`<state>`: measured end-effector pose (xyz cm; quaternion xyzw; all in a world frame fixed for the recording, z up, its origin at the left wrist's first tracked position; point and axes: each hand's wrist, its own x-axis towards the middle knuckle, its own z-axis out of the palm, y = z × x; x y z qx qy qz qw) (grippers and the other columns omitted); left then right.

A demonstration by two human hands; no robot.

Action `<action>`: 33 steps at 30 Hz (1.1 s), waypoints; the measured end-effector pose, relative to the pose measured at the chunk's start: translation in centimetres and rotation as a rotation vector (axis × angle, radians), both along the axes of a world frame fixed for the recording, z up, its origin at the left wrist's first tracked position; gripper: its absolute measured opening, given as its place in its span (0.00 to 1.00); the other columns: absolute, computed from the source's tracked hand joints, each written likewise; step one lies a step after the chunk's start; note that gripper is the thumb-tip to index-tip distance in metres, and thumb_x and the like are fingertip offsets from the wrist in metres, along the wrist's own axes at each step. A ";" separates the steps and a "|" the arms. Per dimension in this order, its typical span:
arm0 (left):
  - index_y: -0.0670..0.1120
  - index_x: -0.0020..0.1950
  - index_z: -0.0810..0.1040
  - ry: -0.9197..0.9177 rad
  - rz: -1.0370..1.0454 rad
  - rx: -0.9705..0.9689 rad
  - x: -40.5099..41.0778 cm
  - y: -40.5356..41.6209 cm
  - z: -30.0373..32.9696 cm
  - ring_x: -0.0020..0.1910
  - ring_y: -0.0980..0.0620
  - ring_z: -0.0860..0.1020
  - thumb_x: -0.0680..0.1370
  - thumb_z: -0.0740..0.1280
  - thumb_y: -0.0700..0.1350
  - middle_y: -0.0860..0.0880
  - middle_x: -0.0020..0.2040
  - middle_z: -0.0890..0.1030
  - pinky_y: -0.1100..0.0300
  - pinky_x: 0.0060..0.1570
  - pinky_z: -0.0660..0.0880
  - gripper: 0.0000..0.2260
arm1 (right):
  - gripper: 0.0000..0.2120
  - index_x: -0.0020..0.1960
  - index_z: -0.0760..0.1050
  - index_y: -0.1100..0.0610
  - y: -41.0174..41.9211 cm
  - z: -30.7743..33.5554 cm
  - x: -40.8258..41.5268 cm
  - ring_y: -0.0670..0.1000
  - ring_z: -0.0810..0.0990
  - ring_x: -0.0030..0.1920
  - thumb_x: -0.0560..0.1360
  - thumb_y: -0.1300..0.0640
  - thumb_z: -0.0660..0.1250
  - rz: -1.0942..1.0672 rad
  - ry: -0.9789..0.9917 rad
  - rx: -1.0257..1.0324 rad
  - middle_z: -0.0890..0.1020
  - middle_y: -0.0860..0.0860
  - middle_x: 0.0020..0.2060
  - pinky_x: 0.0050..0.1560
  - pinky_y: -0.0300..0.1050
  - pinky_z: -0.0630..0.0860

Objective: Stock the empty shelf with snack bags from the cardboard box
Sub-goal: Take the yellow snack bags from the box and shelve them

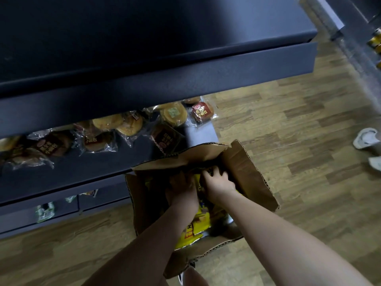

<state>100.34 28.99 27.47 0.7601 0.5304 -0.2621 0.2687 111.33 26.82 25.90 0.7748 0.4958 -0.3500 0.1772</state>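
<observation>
An open cardboard box (249,172) stands on the floor in front of the dark shelving, its flaps raised. Yellow snack bags (201,220) fill it. Both my hands reach down into the box side by side. My left hand (180,187) lies palm-down on the bags, fingers curled into them. My right hand (216,179) presses on the bags beside it, fingertips tucked under the far flap. The wide dark shelf (144,38) above has a bare top. Whether either hand has a firm hold on a bag is hidden.
A lower shelf (103,162) holds wrapped breads and brown-labelled packets (173,113). Below it, drawer-like bins (51,209) show a few packets. Wooden floor lies to the right, with a person's shoes (367,139) at the right edge.
</observation>
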 end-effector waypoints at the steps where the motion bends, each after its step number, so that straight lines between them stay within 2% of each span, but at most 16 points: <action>1: 0.50 0.77 0.47 -0.004 -0.026 -0.002 0.0 0.1 -0.2 0.75 0.39 0.48 0.80 0.58 0.47 0.45 0.77 0.47 0.42 0.70 0.54 0.29 | 0.26 0.71 0.58 0.48 0.2 -0.1 -0.1 0.65 0.59 0.69 0.76 0.48 0.63 -0.009 0.005 -0.013 0.54 0.56 0.74 0.59 0.60 0.70; 3: 0.50 0.77 0.50 -0.035 -0.077 0.021 0.0 0.2 -0.5 0.75 0.39 0.49 0.80 0.60 0.46 0.47 0.77 0.49 0.42 0.69 0.56 0.28 | 0.26 0.71 0.58 0.48 0.5 -0.3 -0.1 0.65 0.62 0.68 0.75 0.50 0.64 -0.025 0.001 -0.037 0.54 0.57 0.74 0.59 0.59 0.70; 6: 0.50 0.74 0.57 -0.035 -0.137 0.051 0.3 0.1 -0.5 0.71 0.38 0.56 0.78 0.62 0.48 0.44 0.72 0.59 0.44 0.64 0.64 0.26 | 0.25 0.72 0.58 0.48 1.1 0.2 0.1 0.65 0.67 0.66 0.77 0.54 0.60 -0.062 0.009 -0.063 0.58 0.58 0.72 0.61 0.57 0.70; 9: 0.47 0.71 0.62 0.010 -0.186 0.045 0.6 0.3 -0.4 0.66 0.38 0.62 0.76 0.65 0.48 0.43 0.66 0.65 0.46 0.58 0.70 0.24 | 0.26 0.75 0.54 0.48 1.8 1.3 0.5 0.62 0.65 0.69 0.80 0.55 0.57 -0.097 0.030 -0.125 0.61 0.56 0.72 0.66 0.54 0.66; 12: 0.46 0.72 0.61 0.024 -0.180 0.035 0.8 0.6 0.2 0.66 0.37 0.63 0.78 0.61 0.44 0.42 0.66 0.65 0.45 0.60 0.70 0.22 | 0.27 0.74 0.56 0.46 1.9 2.0 0.3 0.61 0.68 0.67 0.77 0.55 0.60 -0.032 -0.013 -0.136 0.64 0.55 0.70 0.63 0.53 0.68; 14: 0.47 0.71 0.64 -0.005 -0.158 0.039 0.6 0.5 1.0 0.65 0.37 0.65 0.78 0.61 0.44 0.42 0.66 0.67 0.45 0.59 0.71 0.21 | 0.26 0.72 0.60 0.45 1.8 2.7 0.3 0.61 0.70 0.65 0.75 0.56 0.61 -0.041 -0.018 -0.136 0.65 0.55 0.67 0.61 0.53 0.69; 15: 0.48 0.67 0.69 -0.050 -0.146 0.104 0.5 0.6 1.5 0.62 0.38 0.69 0.75 0.66 0.46 0.43 0.62 0.71 0.46 0.55 0.74 0.21 | 0.25 0.70 0.62 0.45 1.6 3.2 0.4 0.61 0.71 0.64 0.75 0.57 0.62 -0.061 -0.011 -0.124 0.66 0.55 0.65 0.59 0.53 0.69; 17: 0.51 0.52 0.79 -0.061 -0.147 0.181 0.1 0.9 2.8 0.48 0.40 0.78 0.60 0.78 0.51 0.45 0.48 0.78 0.52 0.39 0.78 0.22 | 0.20 0.66 0.64 0.46 1.2 4.4 0.5 0.62 0.73 0.61 0.74 0.55 0.61 -0.117 0.009 -0.071 0.67 0.55 0.62 0.57 0.52 0.69; 18: 0.52 0.52 0.79 -0.079 -0.145 0.207 -0.3 0.9 3.2 0.47 0.40 0.78 0.59 0.78 0.52 0.46 0.48 0.78 0.53 0.38 0.78 0.22 | 0.19 0.65 0.65 0.46 1.0 4.9 0.6 0.62 0.73 0.61 0.74 0.54 0.61 -0.146 0.024 -0.038 0.68 0.55 0.61 0.56 0.52 0.69; 20: 0.52 0.65 0.71 -0.147 -0.103 0.175 -1.0 0.8 3.7 0.61 0.40 0.71 0.72 0.69 0.50 0.46 0.61 0.72 0.51 0.51 0.75 0.22 | 0.19 0.65 0.65 0.46 0.5 6.1 0.5 0.62 0.74 0.59 0.75 0.50 0.61 -0.185 0.044 0.028 0.68 0.54 0.60 0.54 0.51 0.69; 22: 0.53 0.70 0.64 -0.169 -0.077 0.126 -1.7 0.6 4.3 0.66 0.40 0.65 0.76 0.64 0.49 0.46 0.67 0.67 0.50 0.57 0.71 0.22 | 0.19 0.65 0.66 0.45 -0.1 7.6 0.3 0.62 0.75 0.57 0.74 0.46 0.61 -0.200 0.048 0.104 0.69 0.53 0.57 0.52 0.51 0.70; 28: 0.54 0.69 0.65 -0.222 -0.080 0.206 -3.2 0.8 8.7 0.68 0.41 0.63 0.75 0.63 0.47 0.47 0.68 0.66 0.49 0.59 0.70 0.22 | 0.21 0.63 0.65 0.39 -2.3 12.1 -0.7 0.59 0.78 0.51 0.71 0.48 0.61 -0.234 0.088 0.251 0.69 0.49 0.51 0.45 0.48 0.72; 33: 0.53 0.69 0.64 -0.342 -0.078 0.371 -3.7 0.2 12.8 0.65 0.42 0.65 0.74 0.64 0.48 0.46 0.63 0.68 0.49 0.54 0.71 0.23 | 0.21 0.64 0.66 0.41 -4.0 15.2 -1.2 0.55 0.77 0.46 0.71 0.46 0.63 -0.335 0.164 0.502 0.69 0.47 0.53 0.42 0.47 0.73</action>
